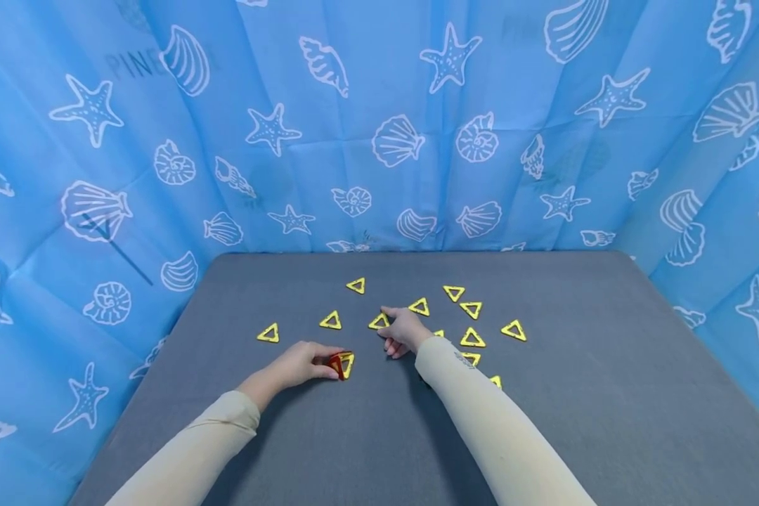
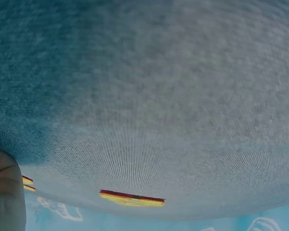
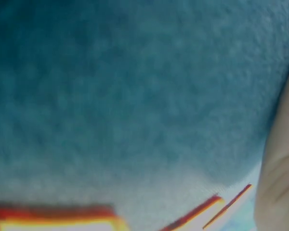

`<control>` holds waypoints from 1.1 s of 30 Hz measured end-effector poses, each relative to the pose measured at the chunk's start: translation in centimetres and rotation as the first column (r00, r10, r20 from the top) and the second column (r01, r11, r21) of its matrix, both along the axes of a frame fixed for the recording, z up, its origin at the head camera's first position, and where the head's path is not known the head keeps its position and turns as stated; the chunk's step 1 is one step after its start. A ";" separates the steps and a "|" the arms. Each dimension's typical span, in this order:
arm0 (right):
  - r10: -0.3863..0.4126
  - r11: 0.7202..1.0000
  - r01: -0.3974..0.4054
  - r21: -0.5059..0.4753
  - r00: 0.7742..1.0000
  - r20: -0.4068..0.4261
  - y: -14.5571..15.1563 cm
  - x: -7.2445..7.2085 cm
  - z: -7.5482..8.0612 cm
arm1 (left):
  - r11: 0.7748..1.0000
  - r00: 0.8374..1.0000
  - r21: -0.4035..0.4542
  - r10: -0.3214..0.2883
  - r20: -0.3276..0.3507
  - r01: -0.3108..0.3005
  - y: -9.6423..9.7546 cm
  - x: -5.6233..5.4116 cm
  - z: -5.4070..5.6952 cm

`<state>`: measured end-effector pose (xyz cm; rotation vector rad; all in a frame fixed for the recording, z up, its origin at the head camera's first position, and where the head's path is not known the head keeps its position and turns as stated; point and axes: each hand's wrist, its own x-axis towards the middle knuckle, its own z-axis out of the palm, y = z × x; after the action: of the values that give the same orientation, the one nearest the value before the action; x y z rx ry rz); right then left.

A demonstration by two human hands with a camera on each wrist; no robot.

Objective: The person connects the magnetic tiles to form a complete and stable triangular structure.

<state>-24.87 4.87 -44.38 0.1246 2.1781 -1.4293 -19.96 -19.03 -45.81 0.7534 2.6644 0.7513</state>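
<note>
My left hand (image 1: pixel 299 364) pinches red and yellow triangular tiles between thumb and fingers, low over the grey table. The red tile (image 1: pixel 336 365) is tilted up beside a yellow-framed triangle (image 1: pixel 348 365); how they join is too small to tell. Farther right, my right hand (image 1: pixel 406 330) has its thumb and index finger at the edges of a yellow triangular tile (image 1: pixel 377 322) that lies on the cloth. In the left wrist view, part of the left hand (image 2: pixel 6 190) shows at the lower left edge. The right hand (image 3: pixel 282 168) fills the right edge of its wrist view.
Several yellow triangular tiles lie scattered on the grey table (image 1: pixel 316 436), among them one at the far side (image 1: pixel 356 285) and one at the left (image 1: pixel 268 333). Others sit around the right forearm, which partly covers some. A blue shell-print curtain (image 1: pixel 354 140) hangs behind the table.
</note>
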 end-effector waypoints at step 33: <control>0.147 0.988 -0.138 0.067 0.978 -0.146 -0.3 2.8 0.2 | 0.982 0.989 -0.120 0.146 -0.012 -0.147 1.3 0.2 -0.6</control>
<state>-22.11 4.61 -44.16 -0.1216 2.2987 -1.3357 -19.76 -17.77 -46.39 0.5329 2.7626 0.6160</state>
